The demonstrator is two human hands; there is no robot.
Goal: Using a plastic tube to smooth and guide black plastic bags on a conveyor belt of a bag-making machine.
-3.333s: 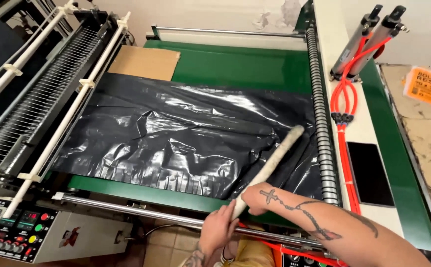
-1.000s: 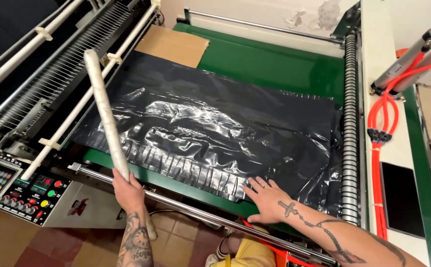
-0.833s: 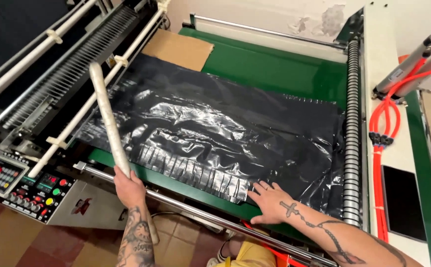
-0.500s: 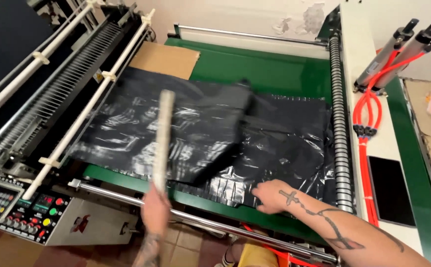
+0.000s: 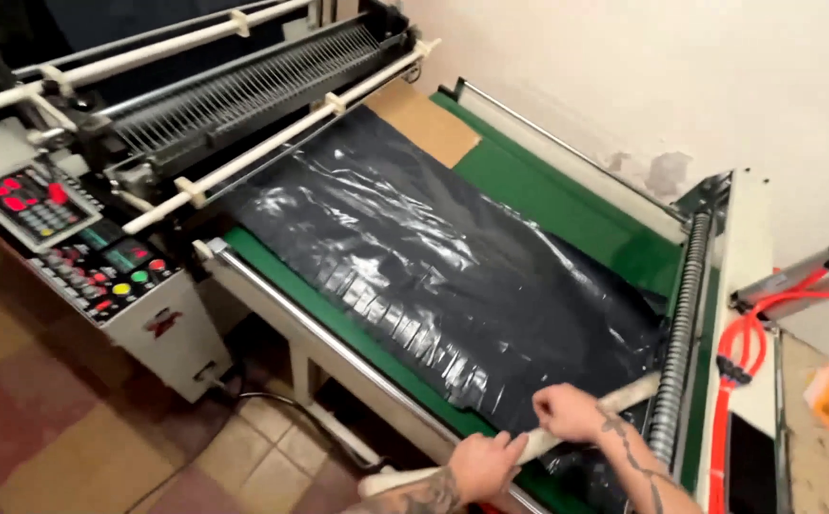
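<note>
Both hands, left (image 5: 484,464) and right (image 5: 567,412), grip the pale tube (image 5: 538,440) fingers curled shut, at five o'clock on the black plastic sheet (image 5: 434,276); rolling looks barely begun, most sheet lies flat.

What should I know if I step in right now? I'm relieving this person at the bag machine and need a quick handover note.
Left hand: gripping the pale cardboard tube near its lower end.
Right hand: on the tube further up, pressing it onto the near right end of the black plastic sheeting.
Sheeting lies spread flat over the green table, next to the spring roller.
Done: tube laid at the sheet's end.
Left: no plastic visibly wound on yet.
</note>
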